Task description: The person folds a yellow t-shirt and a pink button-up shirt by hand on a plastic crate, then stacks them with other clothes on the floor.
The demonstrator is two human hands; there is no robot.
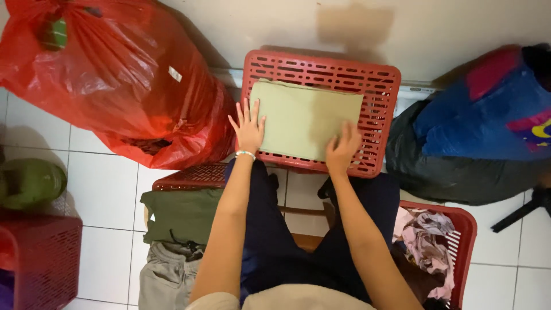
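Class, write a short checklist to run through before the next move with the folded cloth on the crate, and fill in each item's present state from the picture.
1. Folded cloth lies flat on the crate: ok.
2. Left hand on the cloth's left edge, fingers spread: ok.
3. Right hand on the cloth's near edge: ok.
4. Cloth within the crate's top, no overhang: ok.
5. Stack of folded clothes on the left is tidy: ok.
6. Basket on the right holds loose clothes: ok.

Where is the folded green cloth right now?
The folded cloth lies on the upturned red basket by the wall, straight ahead of the person. The left hand presses its left edge and the right hand its lower right corner.
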